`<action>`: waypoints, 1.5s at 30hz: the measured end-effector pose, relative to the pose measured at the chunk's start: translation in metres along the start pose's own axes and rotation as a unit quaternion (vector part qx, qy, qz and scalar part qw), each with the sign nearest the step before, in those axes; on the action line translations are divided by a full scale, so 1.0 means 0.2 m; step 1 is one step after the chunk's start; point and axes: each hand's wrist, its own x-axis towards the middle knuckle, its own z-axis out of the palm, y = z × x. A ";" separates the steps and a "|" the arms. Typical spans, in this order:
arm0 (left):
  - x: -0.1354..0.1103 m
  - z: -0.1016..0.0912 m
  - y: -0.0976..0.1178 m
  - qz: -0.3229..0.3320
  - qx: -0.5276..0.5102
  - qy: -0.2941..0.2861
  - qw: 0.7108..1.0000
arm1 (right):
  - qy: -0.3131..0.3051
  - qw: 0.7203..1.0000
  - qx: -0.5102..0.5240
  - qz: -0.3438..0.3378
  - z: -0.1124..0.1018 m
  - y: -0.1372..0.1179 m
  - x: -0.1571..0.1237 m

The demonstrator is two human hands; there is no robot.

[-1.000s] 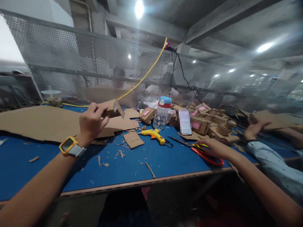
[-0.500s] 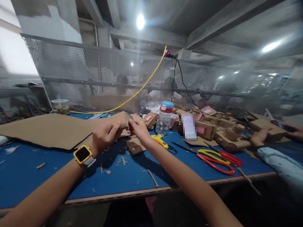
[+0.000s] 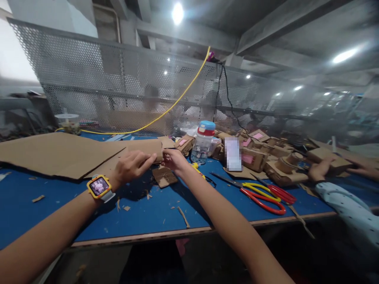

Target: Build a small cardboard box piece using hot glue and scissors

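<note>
A brown cardboard piece (image 3: pixel 151 146) with a folded or curved right end is between my hands, above the blue table. My left hand (image 3: pixel 134 165) grips its near side, fingers bent over it and a yellow watch on the wrist. At the right end, my right hand (image 3: pixel 175 161) pinches the edge with curled fingers; the fingertips are partly hidden. Just below lies a small layered cardboard block (image 3: pixel 164 177). Partly covered by my right wrist is a yellow glue gun (image 3: pixel 197 170).
A large cardboard sheet (image 3: pixel 59 154) spreads over the left. Behind stand a water bottle (image 3: pixel 203 144) and a phone (image 3: pixel 233 154). Red-and-yellow-handled scissors (image 3: pixel 262 197) lie to the right. A co-worker's hand (image 3: pixel 321 169) holds cardboard at far right. Scraps litter the blue table (image 3: pixel 97 225).
The cardboard piece has turned, so its right end edge faces me less. My left fingers stretch further along it. The watch screen has lit up, and the view has shifted slightly.
</note>
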 end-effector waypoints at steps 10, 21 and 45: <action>0.01 0.08 0.03 -0.102 0.028 0.085 0.991 | 0.032 0.999 0.025 -0.024 0.03 -0.04 -0.02; 0.02 0.06 0.02 -0.105 0.079 0.119 0.984 | -0.070 0.992 -0.039 -0.098 0.02 0.03 -0.03; -0.01 0.10 0.00 -0.109 0.048 0.059 0.991 | -0.024 0.666 -0.638 -0.385 -0.04 -0.03 -0.06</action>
